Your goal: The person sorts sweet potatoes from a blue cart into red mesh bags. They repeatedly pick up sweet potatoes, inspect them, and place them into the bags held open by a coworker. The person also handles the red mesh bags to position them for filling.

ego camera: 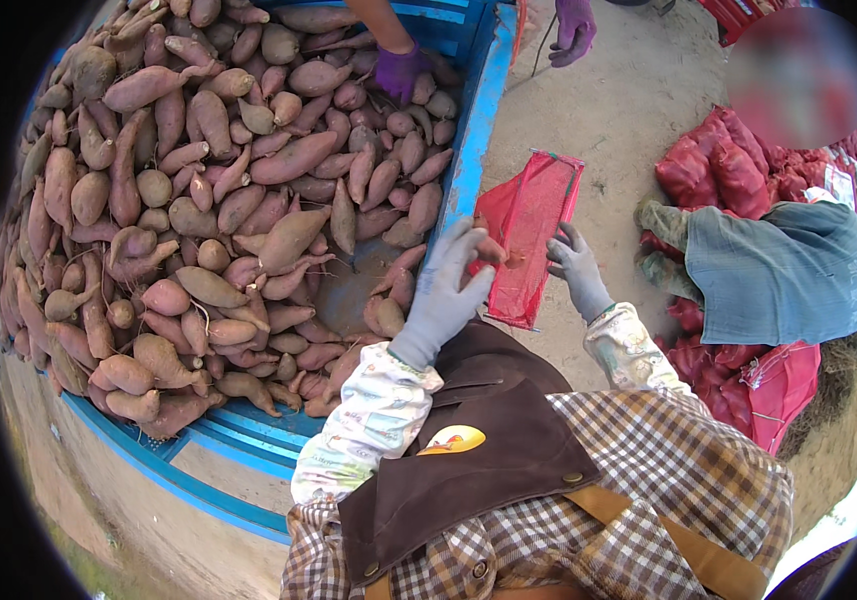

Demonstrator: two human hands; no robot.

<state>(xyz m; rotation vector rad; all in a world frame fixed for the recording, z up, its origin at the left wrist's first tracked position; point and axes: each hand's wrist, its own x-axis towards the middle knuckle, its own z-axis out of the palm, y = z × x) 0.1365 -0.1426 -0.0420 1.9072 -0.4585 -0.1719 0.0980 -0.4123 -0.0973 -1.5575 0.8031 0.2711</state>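
My left hand (440, 289), in a grey glove, is at the blue bed's side with thumb and fingers apart. At its fingertips is a sweet potato (490, 249), over the mouth of a red mesh bag (526, 281); its far end is behind my fingers. Another sweet potato (517, 259) shows against the mesh. A thin frame with rod ends spreads the bag's mouth. My right hand (578, 271), also gloved, is beside the bag's right edge, fingers spread and holding nothing. On my left, many sweet potatoes (293, 157) fill the blue metal cargo bed (482, 112).
A co-worker's purple-gloved hand (401, 71) reaches into the pile; another purple-gloved hand (572, 34) hangs beyond the bed. On the right, a person in a blue-grey top (781, 270) bends over filled red mesh sacks (721, 161). More red sacks (721, 390) lie nearer me.
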